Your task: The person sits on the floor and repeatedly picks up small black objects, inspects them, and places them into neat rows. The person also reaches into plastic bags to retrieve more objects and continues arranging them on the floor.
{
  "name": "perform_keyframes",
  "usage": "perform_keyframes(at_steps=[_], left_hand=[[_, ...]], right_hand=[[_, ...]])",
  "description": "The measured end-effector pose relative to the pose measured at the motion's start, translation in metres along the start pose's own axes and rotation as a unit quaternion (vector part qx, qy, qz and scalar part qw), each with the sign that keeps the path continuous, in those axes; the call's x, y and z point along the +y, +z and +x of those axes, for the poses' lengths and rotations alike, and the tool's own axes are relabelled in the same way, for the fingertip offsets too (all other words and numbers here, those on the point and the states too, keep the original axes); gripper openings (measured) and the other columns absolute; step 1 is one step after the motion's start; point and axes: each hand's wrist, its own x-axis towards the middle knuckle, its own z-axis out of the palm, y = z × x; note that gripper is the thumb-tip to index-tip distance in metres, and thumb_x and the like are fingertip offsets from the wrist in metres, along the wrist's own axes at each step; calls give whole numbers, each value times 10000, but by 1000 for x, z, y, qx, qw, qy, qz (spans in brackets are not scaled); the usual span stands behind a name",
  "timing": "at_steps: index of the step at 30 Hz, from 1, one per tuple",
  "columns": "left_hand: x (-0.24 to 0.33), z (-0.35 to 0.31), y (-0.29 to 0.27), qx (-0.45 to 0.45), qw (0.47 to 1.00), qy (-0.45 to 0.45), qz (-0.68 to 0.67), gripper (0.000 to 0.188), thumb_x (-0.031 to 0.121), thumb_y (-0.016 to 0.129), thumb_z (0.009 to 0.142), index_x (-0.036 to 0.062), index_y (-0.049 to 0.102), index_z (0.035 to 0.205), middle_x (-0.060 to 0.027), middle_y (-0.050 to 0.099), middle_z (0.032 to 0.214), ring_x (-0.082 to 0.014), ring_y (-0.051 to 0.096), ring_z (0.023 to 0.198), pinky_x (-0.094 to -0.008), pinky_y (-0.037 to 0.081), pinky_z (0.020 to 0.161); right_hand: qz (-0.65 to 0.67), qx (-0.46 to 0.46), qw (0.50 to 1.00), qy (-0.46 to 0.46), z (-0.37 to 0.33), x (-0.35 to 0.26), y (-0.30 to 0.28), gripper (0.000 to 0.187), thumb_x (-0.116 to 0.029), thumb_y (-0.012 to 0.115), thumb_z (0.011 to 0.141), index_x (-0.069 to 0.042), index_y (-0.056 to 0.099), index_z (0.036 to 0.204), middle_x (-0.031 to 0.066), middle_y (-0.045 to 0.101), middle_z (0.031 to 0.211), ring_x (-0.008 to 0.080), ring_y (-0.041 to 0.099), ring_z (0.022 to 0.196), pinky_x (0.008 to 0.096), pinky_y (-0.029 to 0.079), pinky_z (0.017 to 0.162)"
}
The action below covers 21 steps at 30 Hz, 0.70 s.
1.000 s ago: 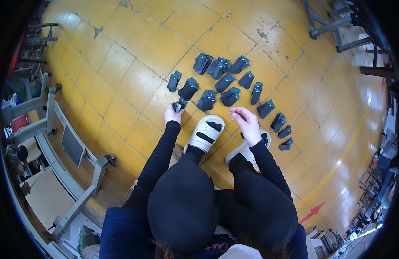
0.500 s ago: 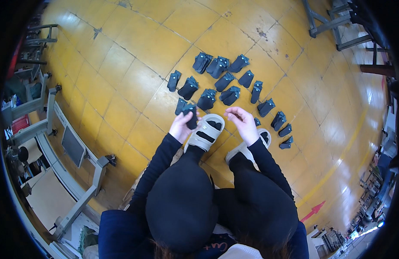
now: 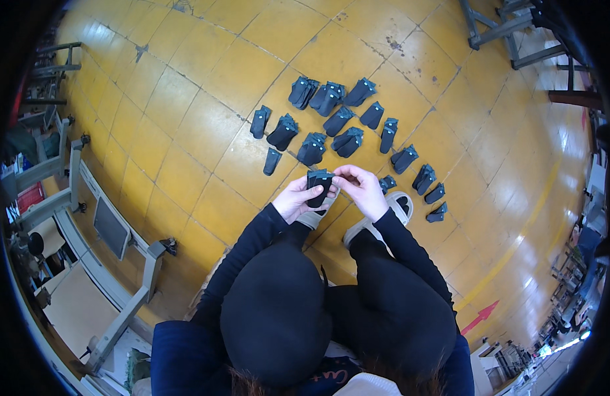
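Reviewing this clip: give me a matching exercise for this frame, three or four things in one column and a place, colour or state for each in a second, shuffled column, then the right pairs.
Things:
1. dark piece
2. sandal
3. arrow
4. metal frame

Descriptions:
A. red mark painted on the yellow floor, lower right
B. held between the left hand and the right hand
C. white, worn on the foot under the right forearm
D. grey, standing on the floor at the upper right

Pairs: 1-B, 2-C, 3-A, 4-D
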Motion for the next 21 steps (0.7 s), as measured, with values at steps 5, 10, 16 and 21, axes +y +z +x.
perform_keyframes(at_steps=[5, 10, 16, 21], left_hand=[[-4, 1, -5, -2, 1000, -17, 23, 415, 198, 565, 919, 71, 438, 1293, -60, 606, 1082, -160, 597, 994, -326, 509, 827], [-5, 2, -4, -17, 1000, -14, 22, 444, 213, 556, 925, 62, 417, 1318, -63, 608, 1077, -159, 600, 975, -322, 510, 825], [-5, 2, -5, -19, 1000, -20, 8, 431, 206, 545, 931, 60, 406, 1312, -87, 602, 1083, -176, 605, 974, -327, 524, 815], [-5, 2, -4, -20, 1000, -21, 7, 438, 203, 527, 940, 49, 399, 1329, -85, 603, 1073, -176, 599, 970, -330, 519, 823]], right_hand=[[-15, 5, 1000, -21, 1, 1, 0, 124, -101, 646, 839, 10, 628, 892, 24, 624, 806, 80, 568, 733, 231, 456, 679], [-13, 2, 1000, -15, 1, 5, -2, 113, -91, 642, 845, 5, 626, 902, 2, 611, 790, 62, 554, 719, 215, 444, 659], [3, -3, 1000, 4, 0, 0, -2, 117, -99, 643, 844, 7, 630, 891, 3, 618, 778, 56, 549, 710, 216, 443, 655], [11, 2, 1000, 0, 1, 3, -1, 122, -105, 647, 839, 7, 632, 885, 11, 623, 777, 59, 543, 692, 222, 441, 646]])
